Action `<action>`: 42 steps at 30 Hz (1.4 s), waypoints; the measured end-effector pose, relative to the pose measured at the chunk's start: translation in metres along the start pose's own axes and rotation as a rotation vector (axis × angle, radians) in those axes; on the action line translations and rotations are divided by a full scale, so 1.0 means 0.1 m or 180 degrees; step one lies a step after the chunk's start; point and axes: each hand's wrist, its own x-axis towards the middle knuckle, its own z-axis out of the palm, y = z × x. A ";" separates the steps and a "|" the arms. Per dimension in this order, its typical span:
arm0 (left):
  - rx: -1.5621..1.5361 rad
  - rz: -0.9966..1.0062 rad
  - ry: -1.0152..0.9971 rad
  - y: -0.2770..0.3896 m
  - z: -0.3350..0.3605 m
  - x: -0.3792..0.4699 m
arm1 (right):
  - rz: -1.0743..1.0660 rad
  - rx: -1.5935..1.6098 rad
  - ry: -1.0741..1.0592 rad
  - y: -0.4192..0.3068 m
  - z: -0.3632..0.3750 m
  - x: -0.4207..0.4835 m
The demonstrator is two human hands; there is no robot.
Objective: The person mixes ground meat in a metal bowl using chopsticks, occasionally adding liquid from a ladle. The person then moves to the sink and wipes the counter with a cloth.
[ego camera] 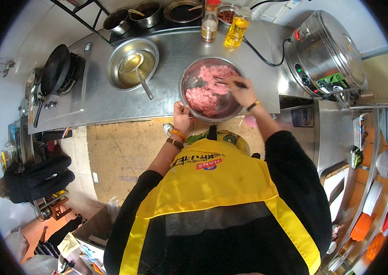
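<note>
Pink minced meat (202, 99) lies in a steel mixing bowl (183, 77) near the counter's front edge, one mound at the front left and a looser spread at the back. My left hand (181, 117) grips the bowl's near left rim. Over the right side of the bowl, my right hand (242, 92) is closed around a dark utensil (240, 85), with its far end at the meat. Motion blurs that hand, so the utensil's exact kind is unclear. Left of the bowl sits a steel basin (113, 68) of yellowish liquid, a ladle (144, 84) resting in it.
Behind the bowl stand a bottle of yellow oil (236, 32) and a red-capped seasoning jar (209, 29). A large steel electric pot (327, 51) is at the right, its black cord (266, 62) crossing the counter. A wok (56, 68) sits far left. Another person (36, 178) is at the left.
</note>
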 end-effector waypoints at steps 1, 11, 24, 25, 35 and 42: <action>-0.0027 0.0050 -0.0047 -0.02 -0.02 0.01 | -0.0775 -0.0037 -0.0106 0.00 0.06 -0.04; 0.0275 0.0282 -0.0057 -0.11 -0.11 0.09 | -0.0783 -0.1237 -0.0155 0.02 -0.25 0.04; 0.0225 0.0080 -0.0064 0.01 -0.07 -0.01 | -0.0353 -0.0799 -0.1052 -0.02 -0.44 0.03; 0.0313 -0.0027 -0.0038 0.00 -0.08 0.00 | -0.0342 -0.0690 -0.0665 0.02 -0.38 0.09; 0.0511 0.0413 -0.0088 -0.21 -0.20 0.13 | 0.0528 0.0227 -0.1258 0.22 -0.32 0.08; 0.0286 0.0041 0.0028 -0.06 -0.09 0.06 | -0.1199 0.0071 -0.0370 0.13 0.16 0.20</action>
